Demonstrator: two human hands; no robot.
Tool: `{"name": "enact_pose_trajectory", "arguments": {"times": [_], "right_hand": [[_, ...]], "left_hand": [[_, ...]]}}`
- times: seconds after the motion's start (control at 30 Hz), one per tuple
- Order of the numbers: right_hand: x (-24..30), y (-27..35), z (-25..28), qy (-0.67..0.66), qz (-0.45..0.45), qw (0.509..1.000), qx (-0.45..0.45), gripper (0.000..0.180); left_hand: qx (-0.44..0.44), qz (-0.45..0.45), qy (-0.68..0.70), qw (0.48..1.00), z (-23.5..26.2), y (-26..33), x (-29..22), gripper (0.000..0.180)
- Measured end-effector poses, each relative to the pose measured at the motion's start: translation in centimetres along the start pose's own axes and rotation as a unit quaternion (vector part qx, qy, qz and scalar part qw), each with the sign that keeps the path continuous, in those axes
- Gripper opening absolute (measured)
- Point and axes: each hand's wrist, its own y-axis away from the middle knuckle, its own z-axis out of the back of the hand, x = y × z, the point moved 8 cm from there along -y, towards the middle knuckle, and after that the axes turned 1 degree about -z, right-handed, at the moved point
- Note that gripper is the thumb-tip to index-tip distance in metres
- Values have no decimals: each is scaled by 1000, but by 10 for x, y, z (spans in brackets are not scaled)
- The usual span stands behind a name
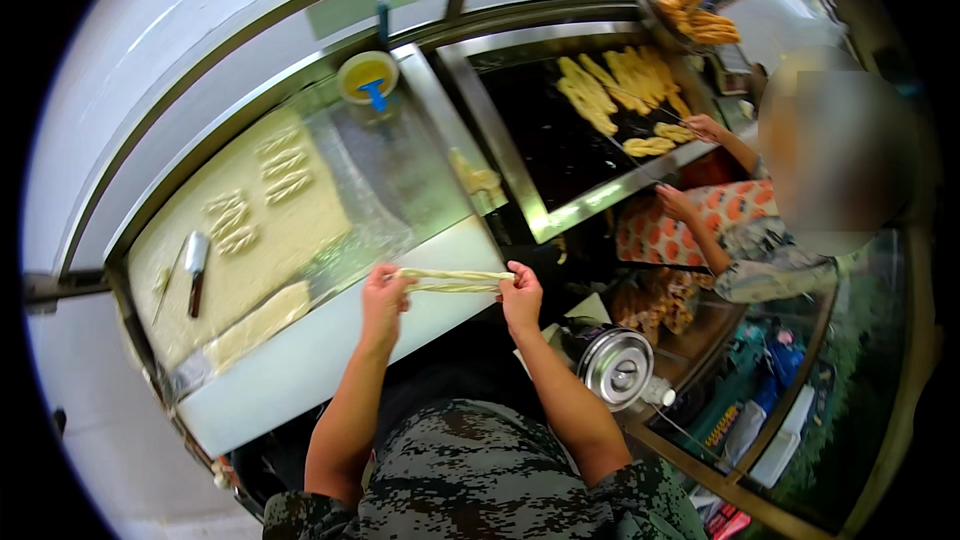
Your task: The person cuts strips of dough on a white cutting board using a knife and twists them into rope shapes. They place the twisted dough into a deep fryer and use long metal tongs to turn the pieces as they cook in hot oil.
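Observation:
A strip of pale raw dough [455, 281] is stretched level between my two hands, over the near right corner of the worktop. My left hand [384, 300] pinches one end, my right hand [521, 297] the other. Between them the dough runs as long thin strands with a narrow gap. On the floured board [175, 225] to the left lie several twisted dough pieces [284, 168]. Beside them are a cleaver-like knife [197, 265] with a dark handle and a thin stick [170, 280]. A flat dough slab [262, 323] lies along the board's near edge.
Right of the worktop is a fryer [540, 215] of dark oil with several golden dough sticks [630, 80] floating. A co-worker [740, 230] reaches over it with long sticks. A bowl [367, 77] with a blue-handled tool stands behind; a lidded steel pot [615, 368] is by my right forearm.

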Motion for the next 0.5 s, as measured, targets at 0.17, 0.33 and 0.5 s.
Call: {"name": "enact_pose_trajectory", "arguments": {"times": [0.17,0.33,0.5], "right_hand": [[-17,-22,108,-200,-19,949,-244,30],[2,-18,141,-23,24,982,-185,33],[38,-10,145,393,151,900,-112,31]], "left_hand": [[-91,-34,161,982,90,-29,-22,22],[-74,8,195,978,130,-42,-42,29],[-81,-18,116,990,151,-69,-53,23]]}}
